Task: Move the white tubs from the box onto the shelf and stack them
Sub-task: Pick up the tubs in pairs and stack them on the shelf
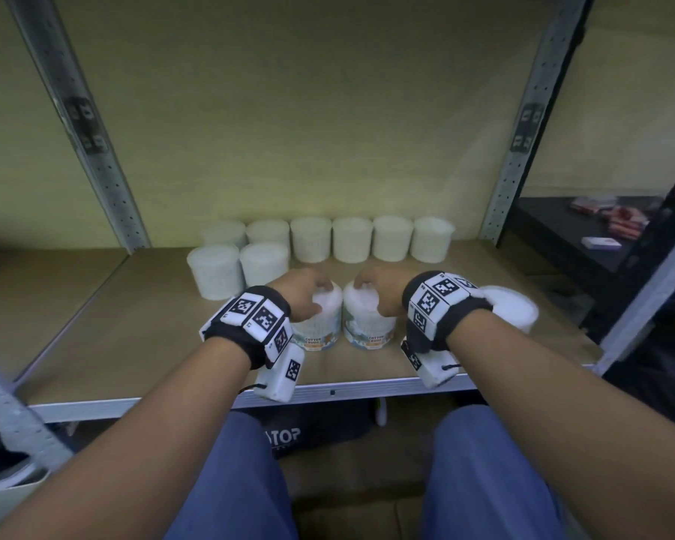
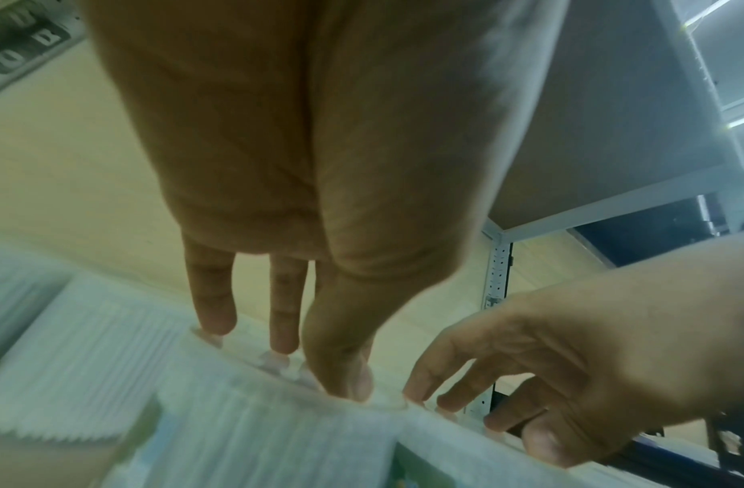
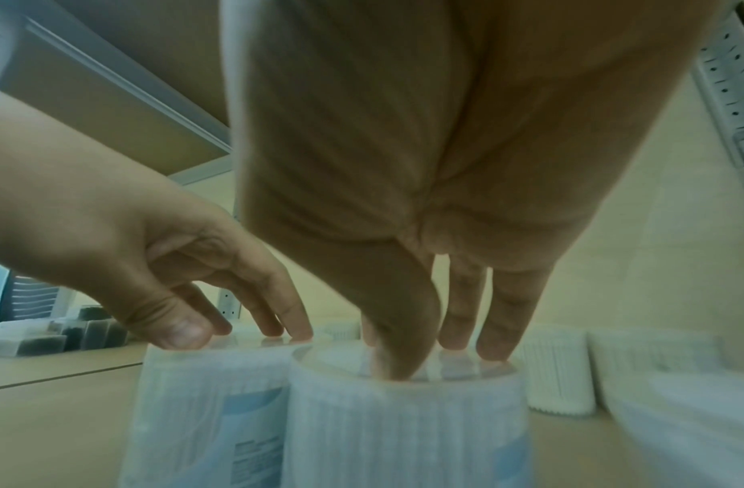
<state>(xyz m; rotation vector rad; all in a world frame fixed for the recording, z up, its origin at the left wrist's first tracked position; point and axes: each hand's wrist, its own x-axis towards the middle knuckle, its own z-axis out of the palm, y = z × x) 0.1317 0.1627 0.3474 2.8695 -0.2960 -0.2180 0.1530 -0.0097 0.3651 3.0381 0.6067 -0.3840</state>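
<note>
While each hand grips a tub by its lid rim from above, the left hand [image 1: 303, 296] and right hand [image 1: 378, 292] set 2 labelled white tubs [image 1: 369, 319] touching side by side near the shelf [image 1: 133, 337] front edge. Fingers [image 3: 462, 330] curl over the lids, probably to steady them upright, with the back row of tubs [image 1: 351, 239] behind as a base for stacking.

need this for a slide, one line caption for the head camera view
Left hand and right hand each grip a tub by its top on the shelf.
</note>
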